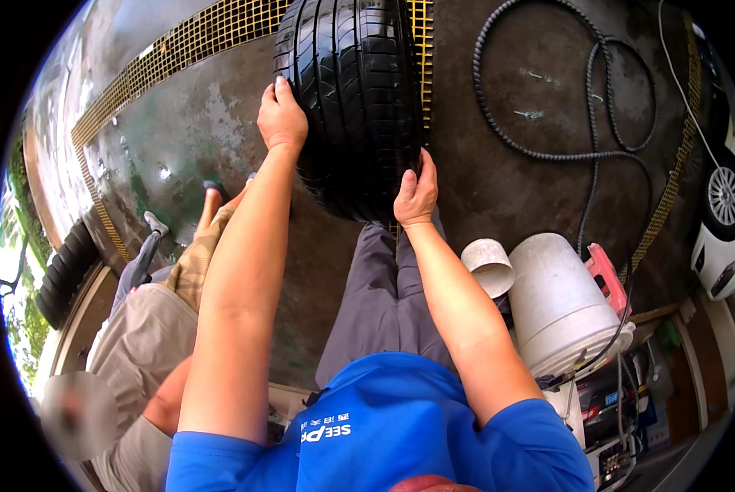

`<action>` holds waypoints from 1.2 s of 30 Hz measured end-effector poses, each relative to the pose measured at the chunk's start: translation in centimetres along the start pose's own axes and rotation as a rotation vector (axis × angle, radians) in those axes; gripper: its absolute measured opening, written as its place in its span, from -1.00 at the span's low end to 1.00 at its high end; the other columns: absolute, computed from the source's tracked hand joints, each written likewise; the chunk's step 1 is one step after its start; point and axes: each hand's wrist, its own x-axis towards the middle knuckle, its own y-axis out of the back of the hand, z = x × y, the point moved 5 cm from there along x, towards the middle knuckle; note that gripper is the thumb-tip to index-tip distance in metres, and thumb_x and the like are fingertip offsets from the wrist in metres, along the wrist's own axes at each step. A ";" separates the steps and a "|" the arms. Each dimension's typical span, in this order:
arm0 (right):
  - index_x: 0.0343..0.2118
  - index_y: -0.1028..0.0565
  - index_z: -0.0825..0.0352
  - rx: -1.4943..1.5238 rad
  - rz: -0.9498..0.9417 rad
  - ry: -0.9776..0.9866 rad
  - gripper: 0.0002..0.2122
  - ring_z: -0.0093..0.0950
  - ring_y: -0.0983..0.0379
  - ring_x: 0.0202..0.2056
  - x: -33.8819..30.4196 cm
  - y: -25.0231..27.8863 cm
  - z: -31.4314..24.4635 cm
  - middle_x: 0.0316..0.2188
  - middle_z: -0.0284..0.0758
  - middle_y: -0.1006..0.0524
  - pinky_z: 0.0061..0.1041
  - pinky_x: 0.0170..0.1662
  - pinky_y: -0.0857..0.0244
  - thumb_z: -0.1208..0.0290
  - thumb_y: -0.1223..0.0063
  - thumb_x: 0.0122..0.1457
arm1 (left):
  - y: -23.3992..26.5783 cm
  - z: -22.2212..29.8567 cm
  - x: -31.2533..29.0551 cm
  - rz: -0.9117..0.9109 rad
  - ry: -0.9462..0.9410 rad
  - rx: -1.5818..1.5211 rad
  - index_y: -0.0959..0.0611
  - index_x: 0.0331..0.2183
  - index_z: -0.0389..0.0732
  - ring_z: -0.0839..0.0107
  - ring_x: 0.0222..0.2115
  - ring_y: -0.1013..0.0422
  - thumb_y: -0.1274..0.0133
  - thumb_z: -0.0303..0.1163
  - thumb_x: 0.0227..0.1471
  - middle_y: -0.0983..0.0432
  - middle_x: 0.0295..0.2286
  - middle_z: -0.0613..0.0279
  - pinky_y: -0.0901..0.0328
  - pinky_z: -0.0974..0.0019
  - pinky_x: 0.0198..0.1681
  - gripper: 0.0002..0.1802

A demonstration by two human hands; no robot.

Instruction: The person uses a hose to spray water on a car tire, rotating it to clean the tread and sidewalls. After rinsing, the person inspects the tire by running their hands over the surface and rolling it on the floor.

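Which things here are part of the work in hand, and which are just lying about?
In hand:
tyre
left hand on its tread
right hand on its tread

Lying about:
white bucket
coiled hose
pink stool
spare tyre
white car

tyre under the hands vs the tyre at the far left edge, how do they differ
The tyre under the hands stands upright on its tread in the middle of the floor, its grooved tread facing the camera; the tyre at the left edge sits off by the wall, only partly in view. The left hand and right hand rest on the near tyre; nothing touches the far one. The near one looks much larger in the picture. Both are black rubber.
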 end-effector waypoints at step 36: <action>0.09 -0.29 0.50 0.840 -0.210 -0.645 -0.48 -0.46 -0.36 -0.02 8.1 -3.5 -5.9 -0.05 -0.23 -0.44 -0.50 0.12 -0.20 0.55 -0.23 0.07 | 1.6 -2.8 1.4 -0.006 0.040 -0.024 -0.54 0.01 -0.24 -0.07 -0.03 -0.41 0.22 0.10 0.21 -0.53 -0.11 -0.12 -0.27 0.09 0.04 -0.36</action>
